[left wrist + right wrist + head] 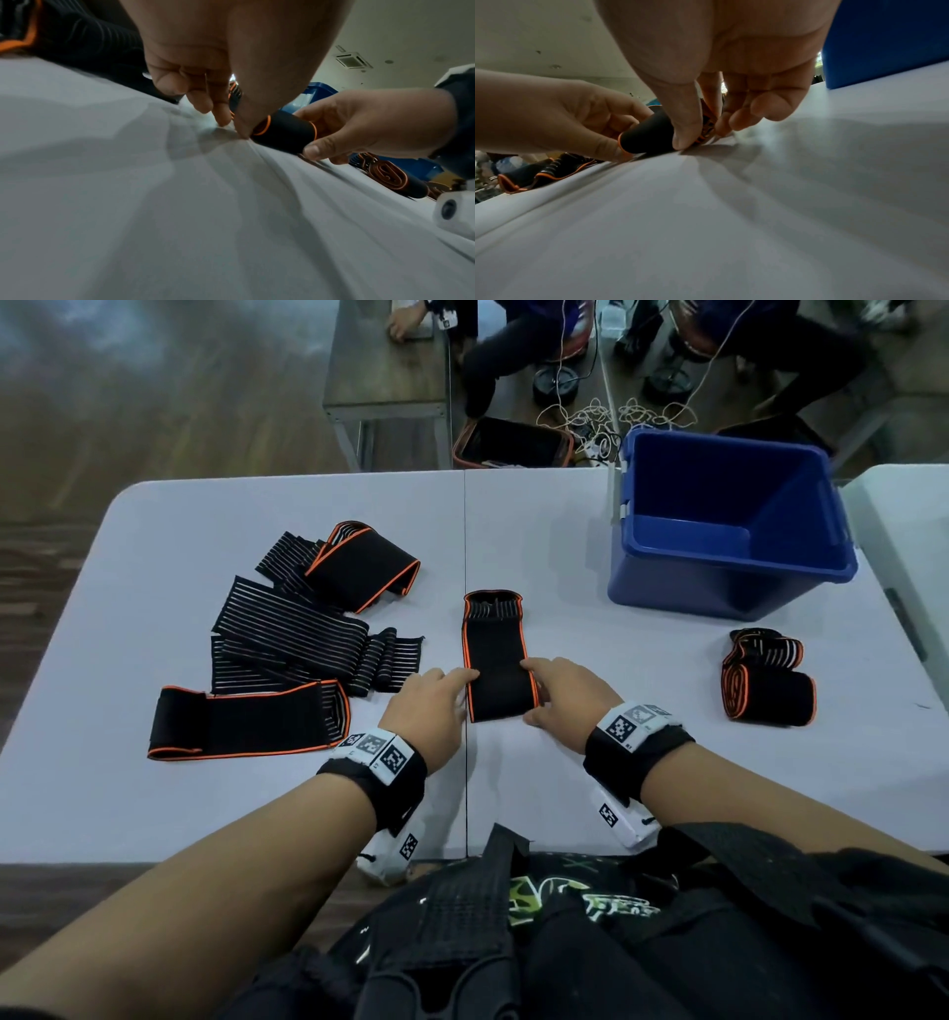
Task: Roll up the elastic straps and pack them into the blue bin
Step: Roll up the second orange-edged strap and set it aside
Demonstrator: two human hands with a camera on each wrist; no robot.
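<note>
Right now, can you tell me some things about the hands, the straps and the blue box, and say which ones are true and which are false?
1. Both hands are on the same strap. True: the left hand and the right hand pinch the near end of the middle strap.
2. The blue bin is full of rolled straps. False: no strap shows inside it.
3. A rolled strap lies on the table near the bin. True.
4. The loose straps lie to the right of the hands. False: they lie to the left.
5. The middle strap is fully rolled. False: most of it lies flat; only its near end is curled.
</note>
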